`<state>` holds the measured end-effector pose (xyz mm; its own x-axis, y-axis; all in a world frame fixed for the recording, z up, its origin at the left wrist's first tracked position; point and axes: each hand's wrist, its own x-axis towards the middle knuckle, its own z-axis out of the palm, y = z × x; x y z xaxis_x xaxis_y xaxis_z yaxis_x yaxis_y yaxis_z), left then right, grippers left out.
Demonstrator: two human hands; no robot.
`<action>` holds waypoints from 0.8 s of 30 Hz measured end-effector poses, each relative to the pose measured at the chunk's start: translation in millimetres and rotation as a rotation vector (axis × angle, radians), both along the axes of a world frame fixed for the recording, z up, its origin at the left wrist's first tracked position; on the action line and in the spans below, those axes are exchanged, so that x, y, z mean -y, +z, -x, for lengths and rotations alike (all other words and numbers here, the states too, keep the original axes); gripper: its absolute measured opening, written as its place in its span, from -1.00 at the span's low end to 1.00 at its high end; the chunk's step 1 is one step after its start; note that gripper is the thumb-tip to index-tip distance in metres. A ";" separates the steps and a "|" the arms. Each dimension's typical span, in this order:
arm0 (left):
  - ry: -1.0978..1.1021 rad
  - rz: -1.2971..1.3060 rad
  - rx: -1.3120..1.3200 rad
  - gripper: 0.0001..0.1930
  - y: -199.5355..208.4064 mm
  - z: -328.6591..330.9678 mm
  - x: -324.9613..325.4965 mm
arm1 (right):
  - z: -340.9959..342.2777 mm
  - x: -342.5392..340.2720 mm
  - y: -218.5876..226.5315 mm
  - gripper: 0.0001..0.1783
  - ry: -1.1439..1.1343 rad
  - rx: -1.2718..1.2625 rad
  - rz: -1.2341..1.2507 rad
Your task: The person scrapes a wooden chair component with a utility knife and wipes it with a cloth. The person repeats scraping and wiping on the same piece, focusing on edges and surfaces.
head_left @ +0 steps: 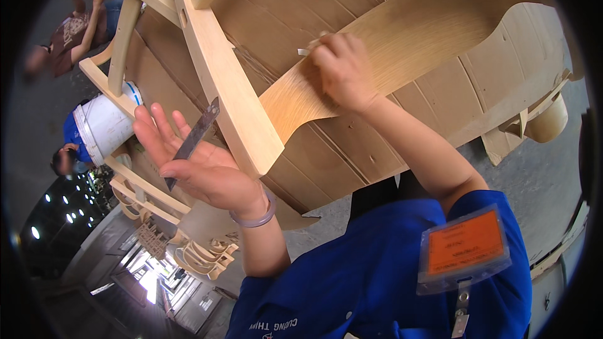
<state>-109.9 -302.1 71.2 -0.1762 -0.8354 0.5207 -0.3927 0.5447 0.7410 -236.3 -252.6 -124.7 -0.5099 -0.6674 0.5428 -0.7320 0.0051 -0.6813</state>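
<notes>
My left hand (210, 176) is palm up with its fingers stretched, and a narrow, dark metal blade (196, 135) is held across it under the thumb. Beside that hand runs a pale wooden beam (229, 85), part of a furniture frame. A curved, wood-grained panel (433, 31) joins the beam and sweeps to the upper right. On this panel my right hand (345, 69) is closed, slightly blurred, its fingertips pressed together. A small whitish edge shows by the fingers, but what they hold is mostly hidden.
Brown cardboard (270, 6) covers the surface beneath the frame. At the left stands a white bucket (107, 127), near more wooden frame parts (151, 198). One co-worker (78, 37) handles a piece at the upper left; another person (72, 144) is behind the bucket.
</notes>
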 end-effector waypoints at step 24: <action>0.037 0.051 -0.075 -0.12 4.8 7.6 -3.1 | -0.1 -25.8 -17.0 -0.68 0.176 0.095 -0.067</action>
